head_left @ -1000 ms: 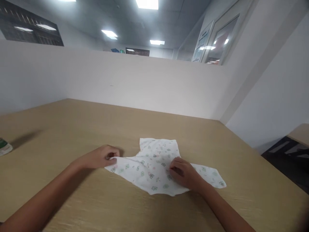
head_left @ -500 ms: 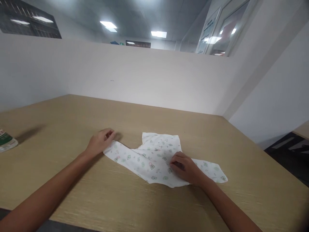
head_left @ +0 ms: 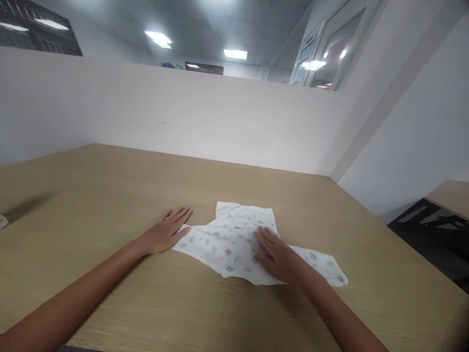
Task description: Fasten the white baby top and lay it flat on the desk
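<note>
A small white baby shirt (head_left: 234, 244) with a green and pink animal print lies spread on the wooden table (head_left: 154, 308). Its two sleeves point out to the left and right. My left hand (head_left: 166, 232) rests flat over the end of the left sleeve, fingers spread, the thumb on the cloth. On the right part of the shirt's body lies my right hand (head_left: 276, 256), palm down with its fingers stretched out. That hand and forearm cover part of the shirt and the start of the right sleeve.
A white partition wall (head_left: 205, 124) rises behind the table. At the far left edge shows a bit of a pale object (head_left: 3, 221), mostly cut off. Beyond the table's right side stands another table (head_left: 452, 198) with a dark frame.
My left hand has gone from pinched fingers at the sleeve end to lying flat, slightly further right and lower. My right hand's curled fingers have straightened onto the shirt. The view has shifted slightly.
</note>
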`<state>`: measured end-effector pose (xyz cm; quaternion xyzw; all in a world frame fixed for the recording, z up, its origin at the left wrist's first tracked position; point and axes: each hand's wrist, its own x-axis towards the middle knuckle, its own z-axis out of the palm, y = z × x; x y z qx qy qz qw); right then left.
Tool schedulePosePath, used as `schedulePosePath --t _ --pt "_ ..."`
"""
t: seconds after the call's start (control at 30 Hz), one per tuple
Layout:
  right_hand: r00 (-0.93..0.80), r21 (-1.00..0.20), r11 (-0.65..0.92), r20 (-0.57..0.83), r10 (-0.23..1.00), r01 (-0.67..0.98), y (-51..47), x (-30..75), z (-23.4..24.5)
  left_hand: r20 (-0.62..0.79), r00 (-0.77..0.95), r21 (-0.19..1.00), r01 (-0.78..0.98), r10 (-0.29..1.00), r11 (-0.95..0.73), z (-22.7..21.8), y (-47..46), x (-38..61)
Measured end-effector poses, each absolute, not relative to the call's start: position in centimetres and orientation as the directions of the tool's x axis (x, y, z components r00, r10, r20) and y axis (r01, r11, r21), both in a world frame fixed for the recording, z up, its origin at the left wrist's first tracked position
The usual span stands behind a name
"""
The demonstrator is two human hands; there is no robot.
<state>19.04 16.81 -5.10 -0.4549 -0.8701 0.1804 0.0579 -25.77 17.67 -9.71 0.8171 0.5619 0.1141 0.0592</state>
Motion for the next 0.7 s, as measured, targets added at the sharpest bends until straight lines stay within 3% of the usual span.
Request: schedulePosePath --t 0.7 --pt "-0.525 -0.341 0.478 -0.052 0.85 0.809 16.0 18.8 -5.2 0.066 0.357 0.215 0.907 0.932 -0.363 -8.0 17.1 -25.5"
